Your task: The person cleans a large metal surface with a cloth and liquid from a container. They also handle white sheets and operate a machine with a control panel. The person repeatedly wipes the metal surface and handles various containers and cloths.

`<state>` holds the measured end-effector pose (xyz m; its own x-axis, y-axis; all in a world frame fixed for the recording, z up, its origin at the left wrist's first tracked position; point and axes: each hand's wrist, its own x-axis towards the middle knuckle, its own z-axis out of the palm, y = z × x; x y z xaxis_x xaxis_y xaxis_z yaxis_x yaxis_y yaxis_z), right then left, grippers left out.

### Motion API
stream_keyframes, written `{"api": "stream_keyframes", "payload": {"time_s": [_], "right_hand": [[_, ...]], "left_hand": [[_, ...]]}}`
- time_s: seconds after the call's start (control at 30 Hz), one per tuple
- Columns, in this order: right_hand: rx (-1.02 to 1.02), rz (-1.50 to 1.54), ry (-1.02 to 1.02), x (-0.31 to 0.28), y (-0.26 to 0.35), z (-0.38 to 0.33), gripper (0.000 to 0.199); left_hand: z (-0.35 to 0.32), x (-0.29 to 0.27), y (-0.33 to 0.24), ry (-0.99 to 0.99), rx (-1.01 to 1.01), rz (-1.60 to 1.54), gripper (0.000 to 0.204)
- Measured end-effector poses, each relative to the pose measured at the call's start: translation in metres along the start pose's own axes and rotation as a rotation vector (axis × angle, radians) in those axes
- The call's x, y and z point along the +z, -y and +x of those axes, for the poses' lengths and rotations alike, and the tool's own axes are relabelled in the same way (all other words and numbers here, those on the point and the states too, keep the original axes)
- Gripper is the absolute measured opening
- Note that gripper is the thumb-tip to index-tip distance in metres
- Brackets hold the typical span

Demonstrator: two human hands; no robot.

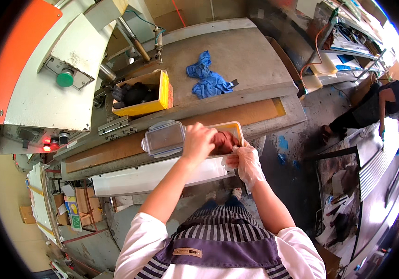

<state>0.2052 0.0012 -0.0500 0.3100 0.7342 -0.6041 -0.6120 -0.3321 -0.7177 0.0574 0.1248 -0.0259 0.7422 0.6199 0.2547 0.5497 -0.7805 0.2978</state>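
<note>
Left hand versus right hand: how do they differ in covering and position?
The left hand is bare, while the right hand wears a loose, see-through plastic glove. The left hand is curled at the left part of the open container, whereas the right hand grips its near right corner. Both hands are at the same container.
</note>
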Motion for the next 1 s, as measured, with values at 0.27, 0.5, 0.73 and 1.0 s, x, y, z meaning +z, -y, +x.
{"api": "stream_keyframes", "payload": {"time_s": [0.27, 0.5, 0.73, 1.0], "right_hand": [[0.002, 0.042, 0.050, 0.016, 0.006, -0.017, 0.026], [-0.026, 0.142, 0.137, 0.023, 0.001, -0.017, 0.027], [-0.036, 0.069, 0.054, 0.023, 0.003, -0.023, 0.027], [-0.040, 0.096, 0.011, 0.012, 0.003, -0.024, 0.025]], "left_hand": [[-0.019, -0.087, 0.028, -0.233, -0.328, -0.434, 0.045], [-0.046, -0.149, 0.064, -0.513, -0.343, -0.428, 0.045], [-0.079, -0.102, 0.118, -0.355, -0.416, 0.022, 0.047], [-0.105, -0.032, 0.131, -0.009, -0.470, 0.191, 0.061]]}}
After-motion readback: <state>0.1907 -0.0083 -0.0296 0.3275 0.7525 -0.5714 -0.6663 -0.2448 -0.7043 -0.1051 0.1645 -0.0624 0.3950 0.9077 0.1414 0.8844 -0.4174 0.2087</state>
